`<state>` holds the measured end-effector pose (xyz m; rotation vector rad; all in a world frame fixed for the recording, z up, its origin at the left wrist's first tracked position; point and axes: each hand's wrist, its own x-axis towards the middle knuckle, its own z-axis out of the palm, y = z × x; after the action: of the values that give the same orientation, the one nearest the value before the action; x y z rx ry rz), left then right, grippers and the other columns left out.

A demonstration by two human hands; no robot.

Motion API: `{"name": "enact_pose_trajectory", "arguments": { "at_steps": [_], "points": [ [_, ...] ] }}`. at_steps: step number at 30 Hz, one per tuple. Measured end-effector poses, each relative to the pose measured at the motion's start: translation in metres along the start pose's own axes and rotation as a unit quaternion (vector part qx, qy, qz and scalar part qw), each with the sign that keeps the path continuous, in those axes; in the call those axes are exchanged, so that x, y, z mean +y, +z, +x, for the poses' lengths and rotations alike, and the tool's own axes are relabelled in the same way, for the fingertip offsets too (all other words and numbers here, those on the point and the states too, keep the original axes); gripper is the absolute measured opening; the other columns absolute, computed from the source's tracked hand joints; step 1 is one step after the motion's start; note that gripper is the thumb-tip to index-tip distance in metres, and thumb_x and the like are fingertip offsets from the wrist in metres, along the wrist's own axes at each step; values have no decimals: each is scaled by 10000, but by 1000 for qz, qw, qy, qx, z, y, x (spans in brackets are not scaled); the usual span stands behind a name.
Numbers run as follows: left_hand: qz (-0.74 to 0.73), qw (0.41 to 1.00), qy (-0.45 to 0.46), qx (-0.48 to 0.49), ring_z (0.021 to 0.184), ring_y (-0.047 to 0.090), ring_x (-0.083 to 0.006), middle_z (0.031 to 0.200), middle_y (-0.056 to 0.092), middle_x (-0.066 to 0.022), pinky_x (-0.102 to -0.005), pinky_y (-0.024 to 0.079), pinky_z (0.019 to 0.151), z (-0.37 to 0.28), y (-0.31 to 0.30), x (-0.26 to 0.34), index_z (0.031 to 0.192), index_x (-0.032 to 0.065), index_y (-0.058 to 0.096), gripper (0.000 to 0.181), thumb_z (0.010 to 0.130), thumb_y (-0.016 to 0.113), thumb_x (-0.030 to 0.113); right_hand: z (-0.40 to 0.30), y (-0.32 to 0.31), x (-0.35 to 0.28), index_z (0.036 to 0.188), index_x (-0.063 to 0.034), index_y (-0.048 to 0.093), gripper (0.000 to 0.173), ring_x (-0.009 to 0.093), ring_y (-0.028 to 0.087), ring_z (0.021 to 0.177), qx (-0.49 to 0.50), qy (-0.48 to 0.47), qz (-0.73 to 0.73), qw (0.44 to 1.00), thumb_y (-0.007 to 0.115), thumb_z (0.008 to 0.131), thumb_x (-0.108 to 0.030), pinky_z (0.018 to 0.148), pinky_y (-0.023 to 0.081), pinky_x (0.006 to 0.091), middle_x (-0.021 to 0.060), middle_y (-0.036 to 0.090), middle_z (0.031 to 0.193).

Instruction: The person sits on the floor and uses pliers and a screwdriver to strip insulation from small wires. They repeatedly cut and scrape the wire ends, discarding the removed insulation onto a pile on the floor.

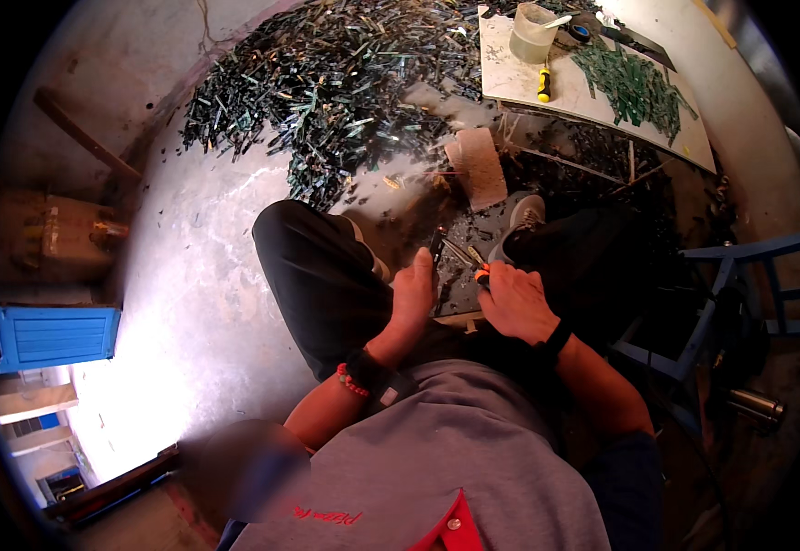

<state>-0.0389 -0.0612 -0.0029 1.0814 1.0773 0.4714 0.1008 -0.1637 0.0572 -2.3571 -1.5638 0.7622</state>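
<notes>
My left hand (415, 286) is closed around a dark, narrow strip (437, 241) that points away from me between my knees. In my right hand (518, 299) is a tool with an orange and black handle (482, 273); slim metal jaws (460, 252), perhaps of pliers, reach from it towards the strip. Whether the jaws touch the strip cannot be told. A small yellowish piece (475, 255) shows beside the jaws. Beneath both hands is a grey work surface (465, 293) strewn with dark fragments.
A large heap of dark strips (331, 89) covers the floor ahead. On a low white board (510, 86) stand a plastic tub (532, 34), a yellow-black screwdriver handle (544, 85) and a pile of green strips (630, 86). A rough brick-like block (480, 169) lies before my feet. A blue metal frame (706, 303) stands right.
</notes>
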Motion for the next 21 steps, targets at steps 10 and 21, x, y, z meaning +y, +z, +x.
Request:
{"name": "enact_pose_trajectory", "arguments": {
  "at_steps": [10, 21],
  "points": [
    [280, 952, 108, 56, 592, 538, -408, 592, 532, -208, -482, 390, 561, -9, 10, 16, 683, -15, 545, 586, 972, 334, 449, 6, 6, -5, 919, 64, 502, 298, 417, 590, 885, 5, 38, 49, 998, 524, 778, -197, 801, 453, 484, 271, 595, 921],
    [350, 931, 101, 35, 718, 545, -470, 701, 563, -265, -534, 396, 633, -7, 13, 12, 731, -11, 571, 574, 968, 311, 444, 8, -5, -8, 973, 71, 512, 354, 417, 601, 909, -71, 99, 47, 991, 503, 800, -238, 821, 456, 465, 264, 628, 912]
  ]
}}
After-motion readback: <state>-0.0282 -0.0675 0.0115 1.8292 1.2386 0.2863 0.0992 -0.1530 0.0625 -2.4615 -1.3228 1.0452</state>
